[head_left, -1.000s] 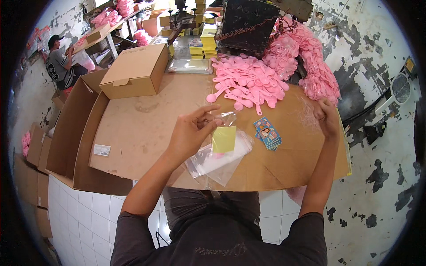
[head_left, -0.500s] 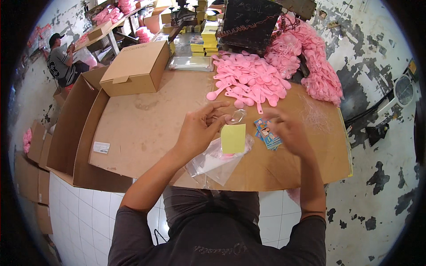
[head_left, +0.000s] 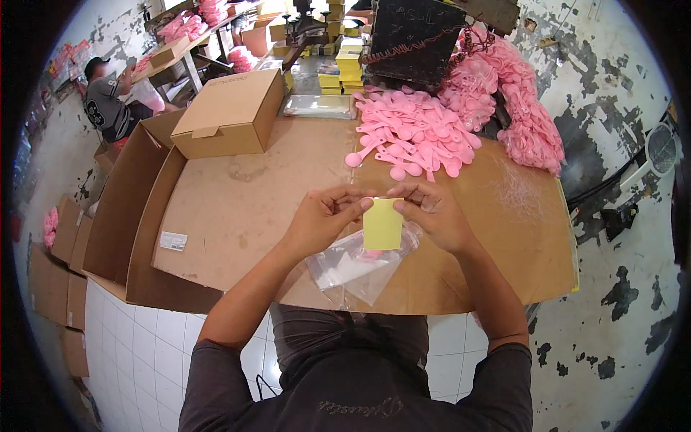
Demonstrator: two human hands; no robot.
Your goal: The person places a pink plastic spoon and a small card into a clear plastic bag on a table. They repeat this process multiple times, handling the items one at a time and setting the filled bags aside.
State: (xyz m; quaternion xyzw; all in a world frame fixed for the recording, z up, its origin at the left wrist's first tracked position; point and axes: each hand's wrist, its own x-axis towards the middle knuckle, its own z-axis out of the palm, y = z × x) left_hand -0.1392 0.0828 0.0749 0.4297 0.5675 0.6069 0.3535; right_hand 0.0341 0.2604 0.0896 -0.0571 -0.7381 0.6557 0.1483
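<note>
Between both hands hangs a small yellow card. My left hand pinches its upper left corner with the thumb. At the upper right corner my right hand pinches it in the same way, fingers bent behind. Below and behind the card lie clear plastic bags on the cardboard table top, with a bit of pink showing at the card's lower edge. A heap of pink plastic measuring spoons spreads out beyond my hands.
A closed cardboard box stands at the back left, beside a large open carton. Farther back are a clear plastic stack, yellow card stacks and a black machine. Bagged pink spoons hang right. A co-worker sits far left.
My right hand has moved left from the blue printed cards and now grips the yellow card with my left hand. Those blue cards no longer show. The view has shifted slightly.
</note>
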